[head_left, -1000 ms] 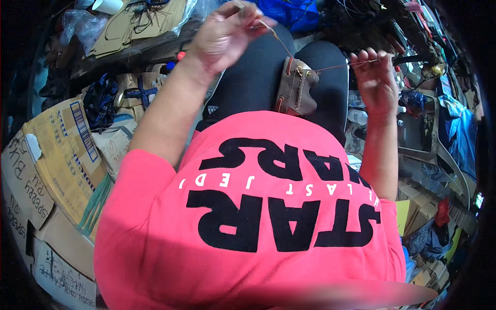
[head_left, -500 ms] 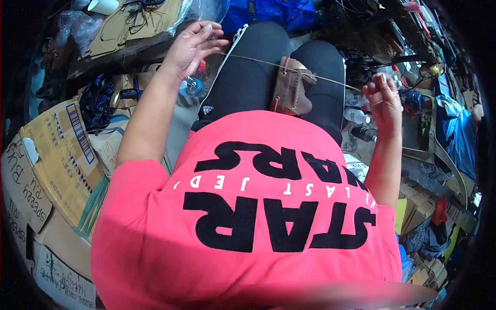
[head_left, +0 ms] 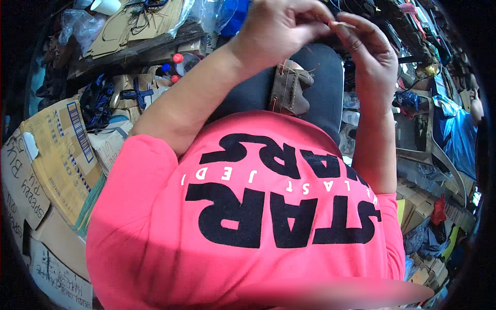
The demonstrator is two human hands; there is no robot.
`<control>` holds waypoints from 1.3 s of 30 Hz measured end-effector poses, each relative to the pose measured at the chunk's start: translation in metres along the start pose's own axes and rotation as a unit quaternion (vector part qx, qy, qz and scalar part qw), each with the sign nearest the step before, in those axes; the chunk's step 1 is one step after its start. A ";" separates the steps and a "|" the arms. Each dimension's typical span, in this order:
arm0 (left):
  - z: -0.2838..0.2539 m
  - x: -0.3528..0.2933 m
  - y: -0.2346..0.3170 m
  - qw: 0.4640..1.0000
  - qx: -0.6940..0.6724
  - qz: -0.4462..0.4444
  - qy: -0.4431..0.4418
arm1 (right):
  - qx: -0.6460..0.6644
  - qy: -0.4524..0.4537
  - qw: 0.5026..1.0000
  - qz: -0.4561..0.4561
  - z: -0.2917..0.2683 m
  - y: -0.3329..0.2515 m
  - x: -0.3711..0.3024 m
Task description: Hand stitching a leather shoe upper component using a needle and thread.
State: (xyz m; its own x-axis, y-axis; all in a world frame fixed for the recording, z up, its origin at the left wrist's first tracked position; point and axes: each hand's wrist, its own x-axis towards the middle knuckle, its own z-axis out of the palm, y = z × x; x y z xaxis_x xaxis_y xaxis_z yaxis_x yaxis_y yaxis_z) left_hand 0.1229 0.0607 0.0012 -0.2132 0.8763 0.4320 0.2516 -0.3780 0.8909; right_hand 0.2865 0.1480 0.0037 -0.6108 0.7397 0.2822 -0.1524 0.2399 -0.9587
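A brown leather shoe piece (head_left: 287, 95) with light stitching and lacing along its edges is wedged between my thighs. A fine thread (head_left: 312, 69) shows at its upper end; beyond that it is too thin to follow up to my fingers. Above the knees, my left hand (head_left: 287, 33) is closed in a pinch, partly smeared by motion. My right hand (head_left: 368, 54) meets it from the other side, thumb and forefinger pressed together. The two sets of fingertips touch or nearly touch. Neither hand is on the leather.
Cardboard boxes (head_left: 62, 150) are stacked at my left. Flat cardboard pieces (head_left: 137, 28) and a white cup (head_left: 106, 6) lie at the far left. Plastic bottles (head_left: 187, 63) stand beside my left leg. At the right are a blue plastic sheet (head_left: 454, 139) and mixed clutter.
My hands were wide apart with the thread stretched between them across the leather. Both have come together above my knees, the left swinging right and up, the right moving up and inward.
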 end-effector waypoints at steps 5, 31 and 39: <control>-0.041 -0.013 -0.044 0.989 0.024 -0.084 0.116 | -0.332 -0.134 0.930 -0.081 0.011 0.026 -0.018; -0.041 -0.033 -0.080 0.951 0.272 0.037 -0.142 | -0.312 -0.102 0.944 0.041 0.010 0.062 -0.028; -0.059 -0.055 -0.041 0.955 0.251 -0.083 -0.135 | -0.323 -0.254 0.908 0.088 -0.006 0.058 -0.021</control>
State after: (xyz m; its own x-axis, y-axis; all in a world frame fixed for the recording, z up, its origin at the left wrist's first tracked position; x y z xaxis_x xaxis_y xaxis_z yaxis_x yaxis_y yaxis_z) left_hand 0.0684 0.0100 -0.0511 -0.0555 0.9822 0.1794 0.6715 -0.0963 0.7348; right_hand 0.2949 0.1496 -0.0579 -0.8859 0.4565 -0.0830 0.3692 0.5852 -0.7219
